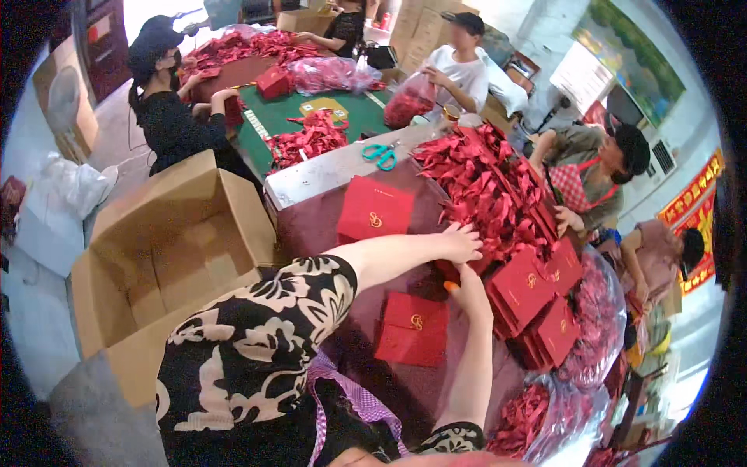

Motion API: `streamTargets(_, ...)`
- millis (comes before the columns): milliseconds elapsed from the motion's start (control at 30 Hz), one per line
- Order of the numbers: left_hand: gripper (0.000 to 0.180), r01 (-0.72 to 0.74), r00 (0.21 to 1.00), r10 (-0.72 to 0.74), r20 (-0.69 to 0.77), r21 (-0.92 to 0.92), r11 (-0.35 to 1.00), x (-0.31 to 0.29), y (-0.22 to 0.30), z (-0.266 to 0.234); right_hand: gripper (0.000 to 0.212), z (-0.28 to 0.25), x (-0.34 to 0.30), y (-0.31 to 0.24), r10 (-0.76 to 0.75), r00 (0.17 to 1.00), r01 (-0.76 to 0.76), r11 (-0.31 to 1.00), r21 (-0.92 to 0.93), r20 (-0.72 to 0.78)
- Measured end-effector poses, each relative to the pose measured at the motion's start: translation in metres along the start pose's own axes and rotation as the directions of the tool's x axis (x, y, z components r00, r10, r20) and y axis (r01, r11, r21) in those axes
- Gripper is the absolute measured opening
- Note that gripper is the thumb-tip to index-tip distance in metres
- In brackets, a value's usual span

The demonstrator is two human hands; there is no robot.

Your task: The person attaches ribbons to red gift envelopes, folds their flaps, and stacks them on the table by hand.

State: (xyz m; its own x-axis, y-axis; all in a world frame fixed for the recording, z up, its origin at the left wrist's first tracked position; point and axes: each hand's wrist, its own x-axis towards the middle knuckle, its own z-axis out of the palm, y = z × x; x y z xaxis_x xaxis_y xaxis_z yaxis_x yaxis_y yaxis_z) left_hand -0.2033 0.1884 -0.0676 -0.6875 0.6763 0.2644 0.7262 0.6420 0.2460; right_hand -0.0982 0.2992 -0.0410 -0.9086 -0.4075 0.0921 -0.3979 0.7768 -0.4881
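A table (311, 227) under a dark red cloth fills the middle, with an open cardboard box (163, 268) just beside its left edge. A heap of red ribbons (490, 187) spreads over the table's far right part; a clear plastic bag (597, 319) full of red pieces sits near the right edge. Stacks of red packets (520, 289) lie between them, right of the hands. One red packet (375, 210) lies beyond the left forearm, another (412, 333) nearer the body. The left hand (462, 244), fingers spread, is at the heap's near edge; the right hand (471, 294) is curled just below, its grip unclear, beside a small orange piece (451, 286).
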Motion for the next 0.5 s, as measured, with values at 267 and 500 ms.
streamTargets(267,0.052,0.004,0.996,-0.002,0.09,-0.026,1.0,0.01,-0.002,0.006,0.05,0.003,-0.011,-0.001,-0.115,0.976,0.101,0.991,-0.084,-0.187)
streamTargets(500,0.056,0.073,0.988,-0.066,0.136,-0.042,0.996,0.002,-0.007,0.006,0.048,0.023,-0.022,0.006,-0.226,0.921,0.168,0.965,-0.201,-0.317)
